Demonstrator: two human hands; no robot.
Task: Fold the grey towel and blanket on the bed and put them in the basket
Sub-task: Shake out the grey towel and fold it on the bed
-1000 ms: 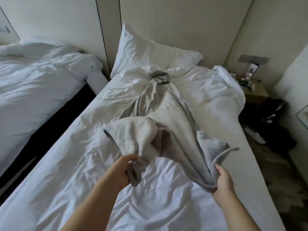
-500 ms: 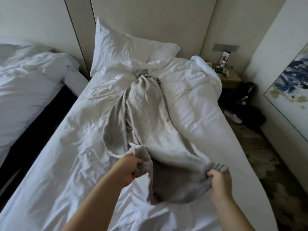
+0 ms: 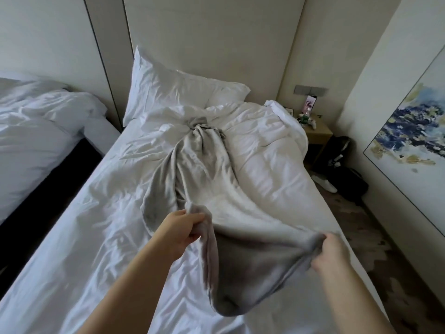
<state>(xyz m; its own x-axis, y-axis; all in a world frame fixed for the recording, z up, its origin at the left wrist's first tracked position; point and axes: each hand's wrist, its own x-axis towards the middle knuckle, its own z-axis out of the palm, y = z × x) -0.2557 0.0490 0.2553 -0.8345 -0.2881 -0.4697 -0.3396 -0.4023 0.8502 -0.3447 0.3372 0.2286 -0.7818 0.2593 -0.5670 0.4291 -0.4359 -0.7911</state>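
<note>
A long grey blanket [image 3: 204, 169] stretches in a rumpled strip down the middle of the white bed [image 3: 79, 249], from near the pillow toward me. Its near end is lifted off the sheet and sags in a dark fold between my hands. My left hand [image 3: 179, 233] grips one upper corner of that end. My right hand [image 3: 330, 255], slightly blurred, grips the opposite corner. No separate towel and no basket are in view.
A white pillow [image 3: 173, 90] leans on the headboard and a bunched white duvet [image 3: 269, 141] covers the bed's right side. A second bed [image 3: 36, 136] stands at left across a dark gap. At right are a nightstand [image 3: 316, 131], dark bags on the floor [image 3: 346, 174] and a painting [image 3: 414, 145].
My hands have drawn the blanket's near end toward me and spread apart, lifting the edge so it hangs between them. The view has shifted right, showing the painting.
</note>
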